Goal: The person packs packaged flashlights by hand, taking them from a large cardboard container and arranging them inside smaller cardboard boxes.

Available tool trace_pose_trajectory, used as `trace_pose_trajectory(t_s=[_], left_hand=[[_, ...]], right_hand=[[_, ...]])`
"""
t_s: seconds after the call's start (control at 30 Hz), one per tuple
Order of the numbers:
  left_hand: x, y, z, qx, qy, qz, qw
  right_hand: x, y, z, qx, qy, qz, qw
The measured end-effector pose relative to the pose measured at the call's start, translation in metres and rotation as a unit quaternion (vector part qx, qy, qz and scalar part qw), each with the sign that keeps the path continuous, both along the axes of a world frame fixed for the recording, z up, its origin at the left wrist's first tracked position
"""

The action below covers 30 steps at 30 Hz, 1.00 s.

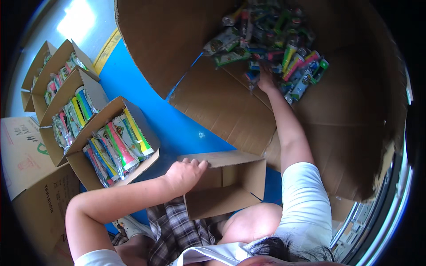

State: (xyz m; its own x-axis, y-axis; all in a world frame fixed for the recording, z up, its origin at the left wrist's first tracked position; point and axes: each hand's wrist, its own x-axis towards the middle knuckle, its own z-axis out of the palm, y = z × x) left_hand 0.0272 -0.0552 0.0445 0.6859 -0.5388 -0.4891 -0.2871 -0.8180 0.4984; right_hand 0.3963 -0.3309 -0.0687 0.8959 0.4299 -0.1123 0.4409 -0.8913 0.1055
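My left hand is closed over the top edge of a small cardboard box, fingers hooked on its rim. That box stands open in front of my lap, and the inside that shows holds nothing. My right arm reaches far into a large cardboard box. Deep in it my right hand touches the near side of a heap of plastic-wrapped colourful tubes. Its fingers look stretched out toward the packets, though the shade blurs them. Pink, green, yellow and blue show through the clear wrapping.
To the left stand several open cardboard boxes filled with wrapped tubes, the nearest box beside my left forearm. A printed carton sits behind them at the far left. The floor is blue with a yellow stripe. Metal rails run along the lower right.
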Motion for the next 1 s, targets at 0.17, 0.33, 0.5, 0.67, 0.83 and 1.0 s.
trace_pose_trajectory(t_s=[0.17, 0.33, 0.5, 0.67, 0.83, 1.0], left_hand=[[0.006, 0.014, -0.012, -0.038, -0.159, 0.088, 0.983], [0.030, 0.033, 0.007, -0.001, -0.057, 0.083, 0.995], [0.022, 0.036, 0.014, -0.038, -0.031, 0.071, 0.996], [0.037, 0.039, -0.011, -0.096, -0.071, 0.072, 0.990], [0.066, 0.052, -0.018, -0.117, -0.123, 0.033, 0.985], [0.068, 0.056, -0.027, -0.091, -0.111, 0.063, 0.988]], right_hand=[[0.022, 0.016, -0.029, -0.034, -0.057, -0.031, 0.997], [0.012, 0.010, -0.037, -0.091, -0.065, 0.036, 0.993], [-0.073, 0.027, 0.030, -0.006, -0.067, 0.149, 0.987], [-0.171, 0.043, 0.173, 0.297, -0.108, 0.121, 0.941], [-0.271, 0.070, 0.279, 0.605, 0.303, 0.073, 0.733], [-0.312, 0.108, 0.228, 0.410, 0.335, 0.214, 0.821]])
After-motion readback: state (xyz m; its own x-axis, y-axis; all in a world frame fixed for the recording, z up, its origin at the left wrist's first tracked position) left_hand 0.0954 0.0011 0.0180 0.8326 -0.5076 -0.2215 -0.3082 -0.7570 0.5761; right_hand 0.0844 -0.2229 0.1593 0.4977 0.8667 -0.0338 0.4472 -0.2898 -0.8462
